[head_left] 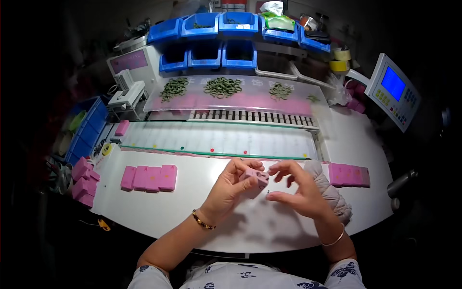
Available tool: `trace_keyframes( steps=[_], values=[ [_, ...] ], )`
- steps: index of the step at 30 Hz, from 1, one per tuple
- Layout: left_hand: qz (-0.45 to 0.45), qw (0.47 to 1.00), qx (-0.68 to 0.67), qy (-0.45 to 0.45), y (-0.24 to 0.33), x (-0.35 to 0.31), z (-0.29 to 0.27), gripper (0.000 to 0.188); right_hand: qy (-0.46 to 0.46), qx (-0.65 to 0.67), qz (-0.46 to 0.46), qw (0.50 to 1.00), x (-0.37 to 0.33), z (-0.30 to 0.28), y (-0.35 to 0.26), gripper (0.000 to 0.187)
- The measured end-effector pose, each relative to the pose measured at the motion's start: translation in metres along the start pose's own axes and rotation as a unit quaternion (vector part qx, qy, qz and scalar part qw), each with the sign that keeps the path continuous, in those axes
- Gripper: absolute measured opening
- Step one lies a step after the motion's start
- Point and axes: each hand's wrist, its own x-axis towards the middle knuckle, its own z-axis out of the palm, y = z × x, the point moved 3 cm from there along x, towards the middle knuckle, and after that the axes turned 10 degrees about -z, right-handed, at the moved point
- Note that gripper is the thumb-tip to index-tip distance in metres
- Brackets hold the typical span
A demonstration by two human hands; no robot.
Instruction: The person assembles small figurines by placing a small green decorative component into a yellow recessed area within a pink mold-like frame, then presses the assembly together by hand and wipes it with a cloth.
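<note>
My left hand (234,185) is closed around a pink rubber mould (255,180), held above the white worktop. The mould's right end shows a dark hollow and faces my right hand (297,189). That hand is just right of the mould and apart from it, with its fingers curved and spread from the thumb. A tiny dark speck (268,191) shows by the right thumb tip; what it is I cannot make out. Several pink blocks (153,178) lie in a row on the left, and another row of pink blocks (347,175) lies on the right.
A grey cloth bundle (327,190) lies beside my right hand. Beyond the worktop are a glass-edged panel (216,139), a roller strip (250,116) and a translucent shelf with green ring piles (223,87). Blue bins (199,25) stand behind; a control screen (393,84) is at right.
</note>
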Motion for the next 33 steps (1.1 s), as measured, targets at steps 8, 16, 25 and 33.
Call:
trace_keyframes(
  steps=[8,16,25,33],
  values=[
    [0.027,0.975,0.18,0.126,0.018,-0.015,0.001,0.031,0.102,0.109,-0.037,0.988,0.016,0.016,0.015,0.021],
    [0.219,0.788,0.544,0.188,0.021,-0.011,0.008,0.049,0.126,0.2,0.07,0.969,0.027,0.036,0.024,0.018],
    [0.129,0.619,0.66,0.406,0.107,0.015,-0.138,0.032,0.083,0.193,0.118,0.971,0.018,0.035,0.051,0.03],
    [0.084,0.582,0.681,0.437,0.127,0.032,-0.166,0.04,0.09,0.213,0.143,0.962,0.019,0.04,0.048,0.027]
  ],
)
